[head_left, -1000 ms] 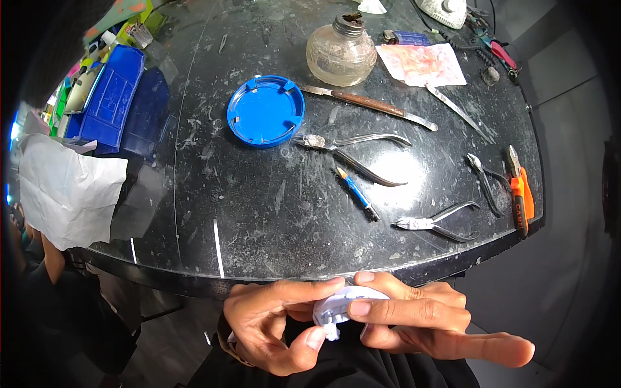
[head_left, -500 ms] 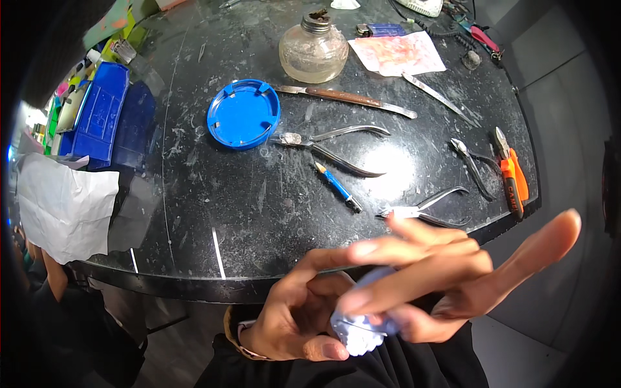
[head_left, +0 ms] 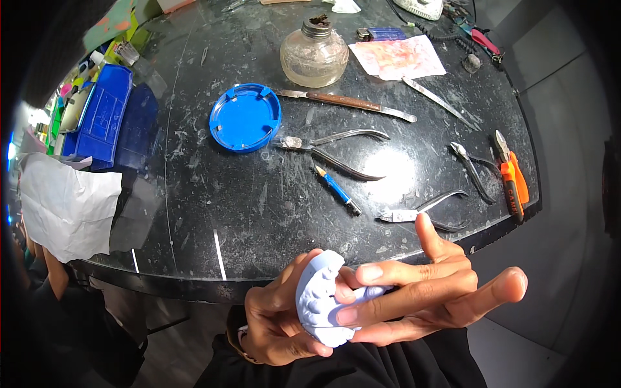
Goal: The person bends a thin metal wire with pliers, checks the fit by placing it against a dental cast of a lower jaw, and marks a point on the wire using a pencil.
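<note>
A pale blue dental cast (head_left: 314, 301) with a row of moulded teeth sits in my left hand (head_left: 268, 323), whose fingers and thumb wrap around its left side and base. My right hand (head_left: 440, 284) comes in from the right with fingers stretched out and spread. One of its fingertips lies on the cast's inner side, another runs along the lower edge, and the thumb points away to the right. Part of the cast's right arm is covered by these fingers. Just beyond the right hand are slim silver pliers (head_left: 404, 215) on the black table (head_left: 259, 239).
Larger pliers (head_left: 349, 136), a blue pencil (head_left: 337, 189), a blue round lid (head_left: 242, 119) and a wooden-handled knife (head_left: 343, 100) lie farther back. A glass spirit burner (head_left: 315, 58) stands behind them. Orange-handled cutters (head_left: 511, 178) lie by the right edge; white paper (head_left: 71, 207) hangs at left.
The cast has been turned and raised, so its teeth now show plainly. My right fingers have shifted from over its front to its right side, and the right thumb has come lower.
</note>
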The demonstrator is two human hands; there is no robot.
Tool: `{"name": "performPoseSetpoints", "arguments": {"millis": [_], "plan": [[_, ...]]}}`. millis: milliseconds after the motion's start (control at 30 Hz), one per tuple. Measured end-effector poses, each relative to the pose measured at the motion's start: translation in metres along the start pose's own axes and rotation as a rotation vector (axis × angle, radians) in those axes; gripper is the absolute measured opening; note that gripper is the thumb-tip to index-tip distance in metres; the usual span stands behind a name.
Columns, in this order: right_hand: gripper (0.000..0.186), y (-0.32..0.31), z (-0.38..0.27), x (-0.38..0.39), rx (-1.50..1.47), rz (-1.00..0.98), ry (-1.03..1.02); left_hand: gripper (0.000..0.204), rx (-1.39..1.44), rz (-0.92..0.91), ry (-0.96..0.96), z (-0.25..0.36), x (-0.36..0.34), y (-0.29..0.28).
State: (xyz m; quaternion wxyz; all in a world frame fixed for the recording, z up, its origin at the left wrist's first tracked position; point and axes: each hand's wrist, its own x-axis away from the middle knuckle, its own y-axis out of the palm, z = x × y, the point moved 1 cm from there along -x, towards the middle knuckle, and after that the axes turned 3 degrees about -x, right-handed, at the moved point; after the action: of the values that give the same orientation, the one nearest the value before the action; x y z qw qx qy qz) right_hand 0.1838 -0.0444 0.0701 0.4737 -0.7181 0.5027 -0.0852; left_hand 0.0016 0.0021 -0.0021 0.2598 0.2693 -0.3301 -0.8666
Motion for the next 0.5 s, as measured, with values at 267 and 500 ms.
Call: {"name": "performPoseSetpoints", "arguments": {"millis": [267, 500], "plan": [[0.118, 0.0071, 0.0032, -0.0030, -0.045, 0.139, 0.003, 0.079, 0.064, 0.058, 0.029, -0.0028, 0.0051, 0.0024], [0.118, 0.0062, 0.0032, -0.0045, -0.056, 0.140, 0.020, 0.067, -0.029, 0.087, 0.033, -0.0050, 0.0045, 0.0023]]}}
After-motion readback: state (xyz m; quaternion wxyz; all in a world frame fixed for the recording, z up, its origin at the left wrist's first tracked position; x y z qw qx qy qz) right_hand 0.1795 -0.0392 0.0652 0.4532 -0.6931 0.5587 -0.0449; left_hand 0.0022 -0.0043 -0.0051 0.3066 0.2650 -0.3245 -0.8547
